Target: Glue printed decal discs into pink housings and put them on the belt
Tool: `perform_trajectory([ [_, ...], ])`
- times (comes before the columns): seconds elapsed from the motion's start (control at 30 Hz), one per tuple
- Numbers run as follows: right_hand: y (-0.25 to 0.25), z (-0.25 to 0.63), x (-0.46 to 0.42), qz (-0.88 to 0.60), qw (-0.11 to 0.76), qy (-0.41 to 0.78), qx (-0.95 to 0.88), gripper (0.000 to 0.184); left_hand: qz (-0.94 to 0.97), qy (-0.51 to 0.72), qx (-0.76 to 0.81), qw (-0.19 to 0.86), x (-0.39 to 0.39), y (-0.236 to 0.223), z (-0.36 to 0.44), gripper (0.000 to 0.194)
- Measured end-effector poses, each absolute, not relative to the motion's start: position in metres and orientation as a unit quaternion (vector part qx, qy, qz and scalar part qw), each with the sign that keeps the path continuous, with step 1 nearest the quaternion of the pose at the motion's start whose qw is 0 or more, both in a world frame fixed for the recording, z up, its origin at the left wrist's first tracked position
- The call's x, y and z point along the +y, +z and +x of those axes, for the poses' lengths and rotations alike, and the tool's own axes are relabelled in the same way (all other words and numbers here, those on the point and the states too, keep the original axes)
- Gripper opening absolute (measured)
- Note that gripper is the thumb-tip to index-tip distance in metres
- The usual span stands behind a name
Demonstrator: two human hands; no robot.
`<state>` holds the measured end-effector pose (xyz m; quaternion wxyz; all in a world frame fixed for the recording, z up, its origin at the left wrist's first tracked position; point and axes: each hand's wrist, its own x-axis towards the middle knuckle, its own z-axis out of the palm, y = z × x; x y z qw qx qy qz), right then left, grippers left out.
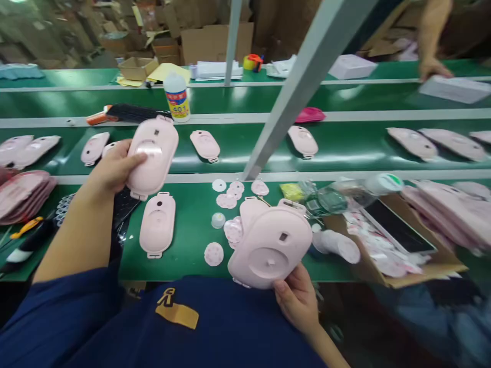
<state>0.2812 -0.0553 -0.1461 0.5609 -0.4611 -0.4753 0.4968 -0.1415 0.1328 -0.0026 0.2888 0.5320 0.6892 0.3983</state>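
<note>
My left hand (117,166) grips a pale pink oval plastic cover (155,166), held up over the near bench edge with the thumb on its face. In my right hand (297,299) is a similar pink plastic cover (268,258) with a round recess and a small square hole, raised close to my body. A third pink cover (157,225) lies flat on the green bench (184,266) between the hands. Small round discs (214,254) and a clear dome-shaped cap (218,220) are scattered left of the right-hand cover, which partly hides another pink piece (251,207).
A slanted grey metal post (299,87) rises from the bench ahead. Beyond are a white glue bottle (177,97) and several pink covers (205,145) on the green conveyor. A carton (422,271) and a plastic bottle (345,197) are right. Another person's hand (433,69) touches a white box.
</note>
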Motion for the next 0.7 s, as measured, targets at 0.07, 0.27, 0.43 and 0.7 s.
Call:
perform_trajectory([
  [0.07,-0.145,0.284,-0.05,-0.432,0.541,0.504,-0.516,0.039,0.487,0.434,0.683,0.329,0.069,-0.013,-0.143,0.095],
  [0.27,-0.102,0.248,-0.019,-0.274,0.329,0.544,-0.722,0.046,0.245,0.605,0.651,0.387,-0.047,-0.069,-0.116,0.07],
  [0.43,-0.079,0.212,-0.005,-0.184,0.331,0.296,-0.877,0.035,0.212,0.756,0.566,0.251,-0.063,-0.09,-0.117,0.055],
  [0.7,-0.071,0.227,-0.01,-0.119,0.428,-0.035,-0.895,0.028,0.233,0.801,0.527,0.161,-0.068,-0.079,-0.129,0.054],
])
